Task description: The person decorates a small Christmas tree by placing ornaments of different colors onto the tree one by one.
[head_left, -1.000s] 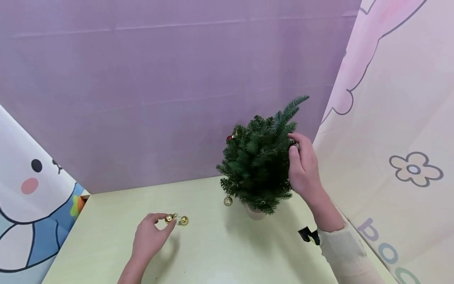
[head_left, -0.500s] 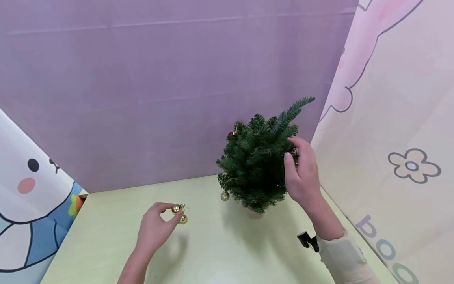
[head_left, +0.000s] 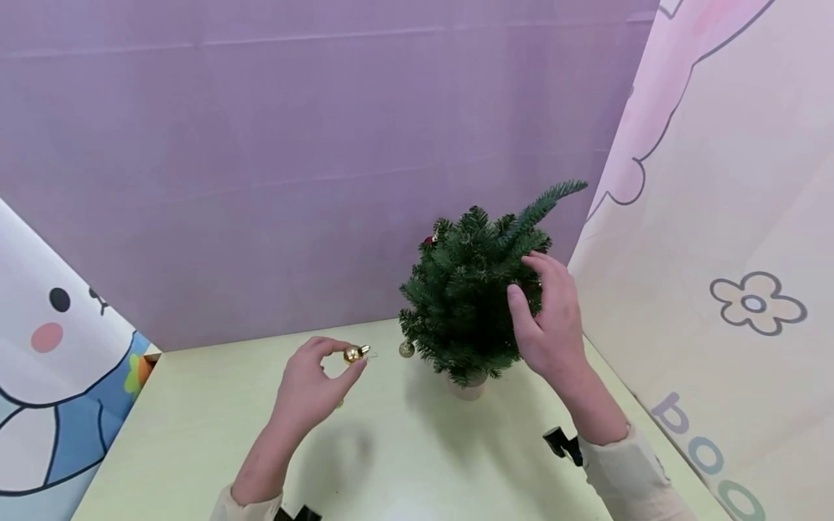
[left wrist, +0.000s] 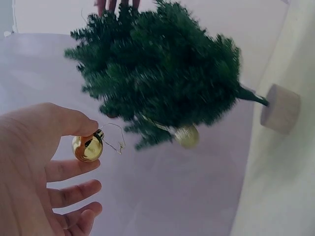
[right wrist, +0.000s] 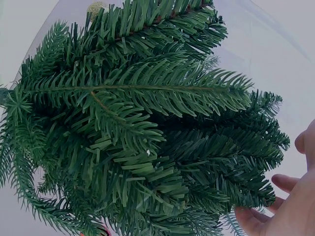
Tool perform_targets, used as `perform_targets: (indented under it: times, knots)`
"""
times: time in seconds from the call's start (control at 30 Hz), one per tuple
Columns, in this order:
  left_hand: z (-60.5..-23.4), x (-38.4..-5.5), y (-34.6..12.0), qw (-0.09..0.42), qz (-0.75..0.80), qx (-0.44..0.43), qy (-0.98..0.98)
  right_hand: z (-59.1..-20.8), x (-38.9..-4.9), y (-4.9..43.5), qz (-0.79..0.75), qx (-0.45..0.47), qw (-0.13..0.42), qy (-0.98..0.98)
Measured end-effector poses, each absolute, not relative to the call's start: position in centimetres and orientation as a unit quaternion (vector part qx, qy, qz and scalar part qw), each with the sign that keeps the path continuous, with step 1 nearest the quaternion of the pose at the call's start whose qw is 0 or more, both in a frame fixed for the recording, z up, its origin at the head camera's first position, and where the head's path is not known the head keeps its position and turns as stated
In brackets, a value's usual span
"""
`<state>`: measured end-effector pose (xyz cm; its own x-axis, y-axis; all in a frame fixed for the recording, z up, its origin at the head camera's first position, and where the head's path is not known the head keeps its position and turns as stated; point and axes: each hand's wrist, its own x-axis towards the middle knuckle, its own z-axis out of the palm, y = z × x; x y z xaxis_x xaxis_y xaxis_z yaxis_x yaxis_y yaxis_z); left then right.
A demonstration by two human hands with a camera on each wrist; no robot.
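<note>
My left hand [head_left: 311,387] pinches a shiny gold ball ornament [head_left: 353,354] between thumb and index finger, above the table and left of the tree. In the left wrist view a thin wire loop sticks out from the cap of the gold ball [left wrist: 87,146]. A small artificial Christmas tree [head_left: 465,297] stands on a pale round base [head_left: 468,391]. My right hand [head_left: 554,325] is at its right side, thumb and fingers apart by the branches; firm contact cannot be made out. A glittery gold bauble [head_left: 407,349] hangs from a low left branch.
Another gold ornament [head_left: 340,403] on the table is mostly hidden behind my left hand. A red ornament [head_left: 428,240] hangs at the tree's upper left. A purple backdrop [head_left: 293,181] rises behind the table [head_left: 195,434], with a patterned sheet [head_left: 704,304] at the right.
My left hand has lifted the gold ornament up and right, closer to the tree, from beside the other one. The tree's top branch has swung right, and my right hand has shifted slightly left.
</note>
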<state>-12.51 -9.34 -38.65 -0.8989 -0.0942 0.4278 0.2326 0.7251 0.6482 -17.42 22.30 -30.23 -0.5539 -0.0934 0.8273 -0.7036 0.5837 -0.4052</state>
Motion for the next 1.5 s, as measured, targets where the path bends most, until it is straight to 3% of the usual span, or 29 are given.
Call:
perform_targets:
  times: [0.67,0.87,1.2,1.5]
  knots:
    - [-32.7,-14.9,-5.4,0.209,-0.379,-0.142,-0.890,-30.9,-17.6,22.0,0.341,0.205,0.431,-0.810]
    - [-31.4,-15.5,-4.6,0.206,-0.373,-0.151,-0.892,-31.0,-17.9,21.3,0.332,0.226,0.466,-0.788]
    - [-30.2,-16.3,-3.6,0.207,-0.381,-0.165,-0.886,-30.0,-17.2,19.1,0.299,0.303,0.588,-0.688]
    - [-29.1,-16.6,-2.5,0.214,-0.393,-0.190,-0.874,-29.1,-16.8,17.6,0.294,0.362,0.577,-0.670]
